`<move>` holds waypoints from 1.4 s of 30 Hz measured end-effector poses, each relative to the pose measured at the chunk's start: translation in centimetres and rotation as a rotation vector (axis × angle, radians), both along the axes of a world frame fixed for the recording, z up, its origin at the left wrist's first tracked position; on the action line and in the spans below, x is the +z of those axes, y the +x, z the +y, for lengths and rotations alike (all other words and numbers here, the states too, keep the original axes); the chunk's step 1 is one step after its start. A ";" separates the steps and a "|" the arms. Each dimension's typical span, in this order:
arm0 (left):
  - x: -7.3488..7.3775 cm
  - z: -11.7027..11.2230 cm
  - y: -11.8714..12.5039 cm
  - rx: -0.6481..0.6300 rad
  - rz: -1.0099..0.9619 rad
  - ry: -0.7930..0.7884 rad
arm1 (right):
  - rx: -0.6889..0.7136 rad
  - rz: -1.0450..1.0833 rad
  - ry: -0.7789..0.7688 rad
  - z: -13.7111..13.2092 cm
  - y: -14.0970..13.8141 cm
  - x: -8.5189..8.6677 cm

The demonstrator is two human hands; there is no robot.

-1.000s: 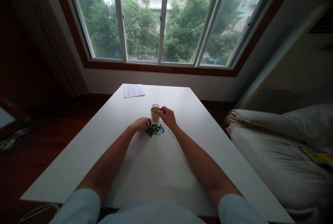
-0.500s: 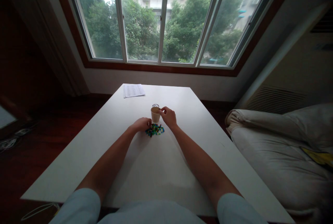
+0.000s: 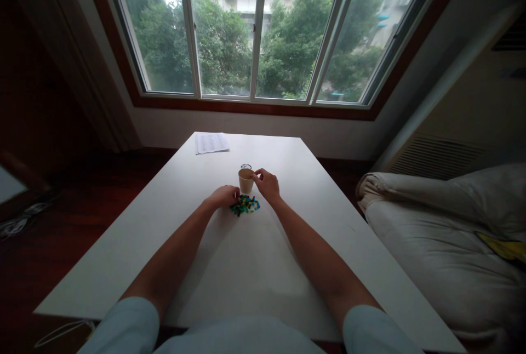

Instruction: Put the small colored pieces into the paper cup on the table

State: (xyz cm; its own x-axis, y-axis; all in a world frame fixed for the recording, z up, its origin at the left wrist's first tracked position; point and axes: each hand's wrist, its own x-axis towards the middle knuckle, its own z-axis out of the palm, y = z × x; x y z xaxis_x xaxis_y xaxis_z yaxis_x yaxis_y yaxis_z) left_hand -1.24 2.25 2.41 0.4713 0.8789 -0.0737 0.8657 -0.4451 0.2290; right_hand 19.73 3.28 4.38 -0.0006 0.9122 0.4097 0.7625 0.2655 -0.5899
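"So, where does the cup (image 3: 246, 184) stand?"

"Just left of the right grip (image 3: 268, 184), upright on the tabletop (image 3: 320, 195), its rim at that grip's fingertips. The pieces (image 3: 245, 206), tiny and of mixed colours, lie in a loose heap just right of the left grip (image 3: 224, 195), on the near side of the cup."

"And how are the grips set?"

"On the right, thumb and finger are close together at the rim; whether they pinch the rim, a piece or nothing cannot be told. The left one is curled at the heap's edge, and its fingertips are too small to show whether they pinch anything."

"Which step does that look like?"

"Probably handling pieces, one grip at the heap and the other at the cup. The next move likely calls for a fine fingertip pinch, with a light touch near the rim, since the cup could tip."

"What else is around?"

"A thin ring-like thing (image 3: 246, 166) just behind the cup, too small to name; papers (image 3: 212, 143) well beyond the left grip. Only the cup seems in the way, standing between the two grips."
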 end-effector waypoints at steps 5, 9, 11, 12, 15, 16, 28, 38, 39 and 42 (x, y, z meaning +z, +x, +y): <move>0.0 0.0 -0.1 0.001 0.000 0.001 | 0.105 -0.033 0.042 -0.5 0.5 1.1; 0.1 -0.2 -0.1 0.015 -0.002 0.008 | 0.298 -0.171 0.004 -1.1 1.3 2.0; 0.3 -0.3 0.0 0.038 -0.031 0.058 | 0.403 -0.282 -0.058 -1.4 1.6 2.3; 0.4 -0.4 0.0 0.052 -0.056 0.095 | 0.444 -0.340 -0.096 -1.5 1.8 2.2; 0.7 -0.7 0.2 0.112 -0.123 0.184 | 0.508 -0.517 -0.216 -1.9 2.0 1.8; 0.8 -0.7 0.2 0.133 -0.134 0.195 | 0.513 -0.572 -0.253 -1.9 2.0 1.6; -0.2 -0.2 -0.2 0.226 -0.165 0.201 | 0.539 -0.726 -0.290 -2.2 0.5 -0.2; -0.8 0.2 -0.3 0.206 -0.175 0.191 | 0.581 -0.712 -0.222 -2.9 0.2 0.0; -0.8 0.3 -0.3 0.211 -0.179 0.192 | 0.585 -0.710 -0.224 -2.9 0.2 0.0; -1.1 0.3 -0.5 0.231 -0.191 0.189 | 0.589 -0.713 -0.229 -2.9 0.2 -0.1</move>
